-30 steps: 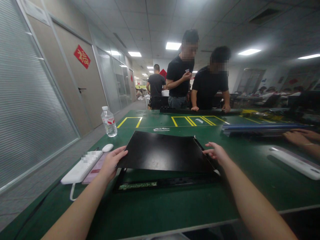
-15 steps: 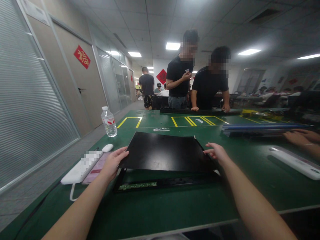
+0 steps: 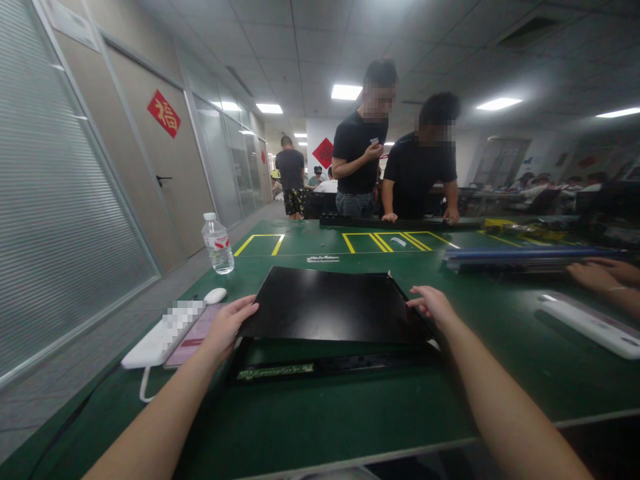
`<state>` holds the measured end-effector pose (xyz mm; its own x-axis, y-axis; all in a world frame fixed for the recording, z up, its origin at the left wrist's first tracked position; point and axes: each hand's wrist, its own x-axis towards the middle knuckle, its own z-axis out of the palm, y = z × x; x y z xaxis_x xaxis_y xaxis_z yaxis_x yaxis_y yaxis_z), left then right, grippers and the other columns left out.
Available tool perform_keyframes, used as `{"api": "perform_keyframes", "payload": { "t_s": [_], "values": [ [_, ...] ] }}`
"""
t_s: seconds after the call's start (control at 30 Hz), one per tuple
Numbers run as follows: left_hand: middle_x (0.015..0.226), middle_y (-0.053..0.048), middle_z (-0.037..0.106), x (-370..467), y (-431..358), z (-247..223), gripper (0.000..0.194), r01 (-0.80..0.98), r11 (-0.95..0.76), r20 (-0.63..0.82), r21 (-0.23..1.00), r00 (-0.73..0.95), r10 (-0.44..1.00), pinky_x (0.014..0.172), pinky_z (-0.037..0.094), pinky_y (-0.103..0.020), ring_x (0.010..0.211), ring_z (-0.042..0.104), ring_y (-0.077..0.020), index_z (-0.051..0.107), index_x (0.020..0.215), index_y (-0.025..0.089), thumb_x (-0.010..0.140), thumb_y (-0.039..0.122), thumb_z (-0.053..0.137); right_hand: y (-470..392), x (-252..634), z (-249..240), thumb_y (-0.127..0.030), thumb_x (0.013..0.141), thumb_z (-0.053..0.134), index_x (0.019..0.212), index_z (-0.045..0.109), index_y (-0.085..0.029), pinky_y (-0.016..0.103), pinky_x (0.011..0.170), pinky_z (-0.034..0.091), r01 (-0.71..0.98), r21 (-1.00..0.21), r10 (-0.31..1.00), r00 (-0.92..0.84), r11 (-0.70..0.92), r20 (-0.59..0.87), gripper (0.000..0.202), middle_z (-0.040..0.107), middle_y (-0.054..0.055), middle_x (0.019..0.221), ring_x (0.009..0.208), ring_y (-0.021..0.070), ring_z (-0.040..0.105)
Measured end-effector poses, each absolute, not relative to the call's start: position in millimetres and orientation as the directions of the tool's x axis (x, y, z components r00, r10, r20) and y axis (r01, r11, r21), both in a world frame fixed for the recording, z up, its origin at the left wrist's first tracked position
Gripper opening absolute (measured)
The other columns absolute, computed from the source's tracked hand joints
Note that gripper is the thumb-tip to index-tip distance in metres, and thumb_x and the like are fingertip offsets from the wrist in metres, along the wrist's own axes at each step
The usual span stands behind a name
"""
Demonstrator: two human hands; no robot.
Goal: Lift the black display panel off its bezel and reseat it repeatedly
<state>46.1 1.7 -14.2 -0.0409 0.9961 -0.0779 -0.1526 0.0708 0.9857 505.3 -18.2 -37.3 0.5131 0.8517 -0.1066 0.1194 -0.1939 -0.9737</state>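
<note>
A glossy black panel [image 3: 325,305] lies tilted over a black frame [image 3: 370,362], whose near bar shows a green circuit strip [image 3: 275,371] at its left. My left hand [image 3: 230,325] pinches the panel's left edge between thumb and fingers. At the right edge, my right hand [image 3: 434,307] has its fingers bent against the panel and the frame's side; whether it grips the panel or the frame is hard to tell. The panel hides much of the frame's far part.
On the green table [image 3: 320,427] stand a bottle [image 3: 218,245], a white power strip [image 3: 163,337], a phone [image 3: 195,337] and a white mouse [image 3: 215,296]. Blue-black bars [image 3: 525,257], a white device [image 3: 590,327] and another person's hands [image 3: 595,277] are at right. Two people lean or stand beyond.
The panel's far left corner and left edge have shifted down very slightly with my left hand. In the background, a walking person has moved a little to the left.
</note>
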Motion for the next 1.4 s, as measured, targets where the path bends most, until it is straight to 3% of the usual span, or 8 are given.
{"api": "perform_keyframes", "payload": {
  "t_s": [0.23, 0.53, 0.77, 1.07, 1.4],
  "values": [
    [0.088, -0.008, 0.079, 44.0, 6.0, -19.8, 0.026, -0.105, 0.1, -0.105, 0.989, -0.047, 0.993, 0.07, 0.06, -0.027, 0.083, 0.075, -0.0225, 0.073, 0.097, 0.017, 0.071, 0.011, 0.074, -13.6, 510.8, -47.6, -0.034, 0.08, 0.057, 0.088, 0.064, -0.016, 0.021, 0.039, 0.027, 0.234, -0.957, 0.858, 0.513, -0.172, -0.028, 0.021, 0.07, 0.007, 0.062, 0.04, 0.0092, 0.041],
    [0.089, -0.009, 0.08, 42.3, 5.9, -21.1, 0.034, -0.088, 0.115, -0.117, 0.989, -0.019, 0.993, 0.074, 0.06, -0.03, 0.087, 0.076, -0.0252, 0.073, 0.099, 0.017, 0.066, 0.017, 0.08, -10.8, 515.2, -55.5, -0.039, 0.077, 0.057, 0.084, 0.069, -0.019, 0.026, 0.054, 0.039, 0.476, -0.854, 0.856, 0.512, -0.21, 0.075, 0.024, 0.074, 0.006, 0.073, 0.061, 0.0167, 0.06],
    [0.095, -0.008, 0.08, 44.1, 5.8, -21.9, 0.031, -0.068, 0.107, -0.112, 0.992, -0.078, 0.991, 0.072, 0.059, -0.026, 0.082, 0.076, -0.0211, 0.072, 0.097, 0.016, 0.066, 0.014, 0.079, -13.8, 510.4, -51.7, -0.036, 0.077, 0.057, 0.079, 0.071, -0.02, 0.027, 0.063, 0.042, 0.584, -0.783, 0.855, 0.5, -0.215, 0.138, 0.021, 0.075, 0.005, 0.076, 0.071, 0.0196, 0.066],
    [0.081, -0.007, 0.08, 46.2, 3.3, -21.0, 0.029, -0.022, 0.104, -0.106, 0.994, -0.061, 0.993, 0.07, 0.059, -0.026, 0.075, 0.075, -0.0208, 0.071, 0.096, 0.016, 0.068, 0.014, 0.078, -18.3, 505.7, -46.5, -0.034, 0.078, 0.056, 0.081, 0.072, -0.021, 0.028, 0.065, 0.041, 0.65, -0.721, 0.865, 0.481, -0.241, 0.144, 0.02, 0.075, 0.004, 0.077, 0.076, 0.0203, 0.066],
    [0.087, -0.007, 0.079, 45.2, 2.4, -21.1, 0.031, -0.029, 0.1, -0.102, 0.995, -0.073, 0.992, 0.063, 0.057, -0.027, 0.07, 0.074, -0.0203, 0.069, 0.095, 0.016, 0.065, 0.014, 0.078, -20.9, 505.1, -44.7, -0.031, 0.079, 0.057, 0.077, 0.072, -0.022, 0.026, 0.061, 0.041, 0.668, -0.71, 0.868, 0.468, -0.225, 0.165, 0.017, 0.074, 0.003, 0.076, 0.073, 0.0193, 0.066]
  ]
}}
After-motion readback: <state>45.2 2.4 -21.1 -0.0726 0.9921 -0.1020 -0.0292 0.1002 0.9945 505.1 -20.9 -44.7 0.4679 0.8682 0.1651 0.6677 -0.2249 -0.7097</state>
